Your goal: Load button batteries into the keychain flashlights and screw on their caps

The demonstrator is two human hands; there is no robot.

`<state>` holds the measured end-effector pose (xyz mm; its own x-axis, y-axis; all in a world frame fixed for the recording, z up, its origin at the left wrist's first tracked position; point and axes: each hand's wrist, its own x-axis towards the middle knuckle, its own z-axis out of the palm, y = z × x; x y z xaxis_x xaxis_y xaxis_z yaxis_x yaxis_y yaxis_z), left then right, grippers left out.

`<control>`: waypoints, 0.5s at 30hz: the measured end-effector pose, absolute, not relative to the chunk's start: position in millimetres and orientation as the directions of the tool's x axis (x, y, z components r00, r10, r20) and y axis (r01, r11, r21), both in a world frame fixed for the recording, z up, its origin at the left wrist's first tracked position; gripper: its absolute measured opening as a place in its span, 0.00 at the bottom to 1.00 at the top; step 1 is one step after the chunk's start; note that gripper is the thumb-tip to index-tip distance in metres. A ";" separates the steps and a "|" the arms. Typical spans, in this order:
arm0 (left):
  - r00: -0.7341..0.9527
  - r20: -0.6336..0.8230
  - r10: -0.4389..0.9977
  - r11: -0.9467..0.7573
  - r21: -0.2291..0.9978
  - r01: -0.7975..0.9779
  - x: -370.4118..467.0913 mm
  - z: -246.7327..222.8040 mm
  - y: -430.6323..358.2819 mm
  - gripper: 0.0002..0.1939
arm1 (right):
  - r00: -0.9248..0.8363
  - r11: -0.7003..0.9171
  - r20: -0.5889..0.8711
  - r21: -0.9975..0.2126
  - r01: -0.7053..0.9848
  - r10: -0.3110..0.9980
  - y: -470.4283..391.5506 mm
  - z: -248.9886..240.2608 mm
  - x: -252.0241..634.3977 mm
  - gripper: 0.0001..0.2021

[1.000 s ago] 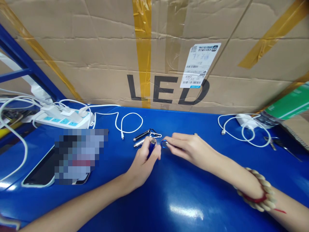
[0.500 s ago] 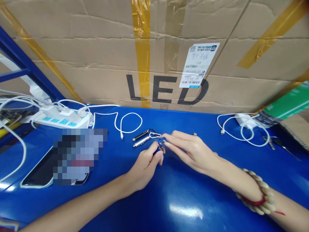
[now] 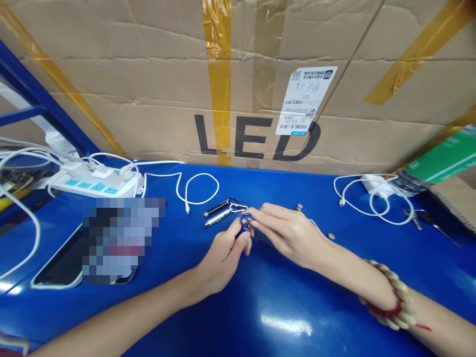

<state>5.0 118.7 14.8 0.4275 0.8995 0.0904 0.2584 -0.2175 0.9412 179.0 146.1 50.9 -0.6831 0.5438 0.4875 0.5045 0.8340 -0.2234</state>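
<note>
My left hand [image 3: 225, 255] is closed around a small blue keychain flashlight, most of it hidden by the fingers. From its end stands a blue carabiner clip [image 3: 244, 217]. The fingertips of my right hand [image 3: 297, 235] pinch this clip from the right. Just beyond my hands, a black keychain flashlight [image 3: 216, 208] and a silver one [image 3: 217, 218] lie side by side, their clips pointing right. Small round silver pieces [image 3: 331, 236] lie on the table behind my right hand and forearm. A thin white curved thing shows behind that wrist, too little of it to name.
A large cardboard box [image 3: 156, 84] stands along the back of the blue table [image 3: 275, 292]. At left are a power strip [image 3: 89, 186] with white cables and a phone [image 3: 61, 263], partly blurred. To the right lie a white charger cable [image 3: 357, 208] and a metal tool [image 3: 439, 228].
My right hand has shifted slightly left and down, and the blue clip has tilted left with it. More of the small silver pieces now shows. My left hand keeps its hold.
</note>
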 end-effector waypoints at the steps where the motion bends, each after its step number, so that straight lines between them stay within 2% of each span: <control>1: 0.420 0.083 0.904 -0.204 0.946 0.251 5.0 14.6 118.9 0.14 | -0.682 0.832 0.488 -0.209 0.514 0.545 146.9 50.3 179.4 0.14; 8: 0.388 0.079 0.918 -0.185 0.952 0.244 5.4 15.8 120.6 0.13 | -0.683 0.828 0.497 -0.148 0.541 0.535 148.9 49.9 182.5 0.16; 13: 0.312 0.136 0.940 -0.257 0.885 0.389 4.4 16.5 125.0 0.08 | -0.688 0.774 0.388 -0.125 0.620 0.613 151.6 51.3 186.1 0.15; 15: 0.257 0.201 0.945 -0.303 0.832 0.464 3.6 13.0 128.4 0.10 | -0.689 0.752 0.326 -0.124 0.648 0.647 155.1 48.8 188.1 0.14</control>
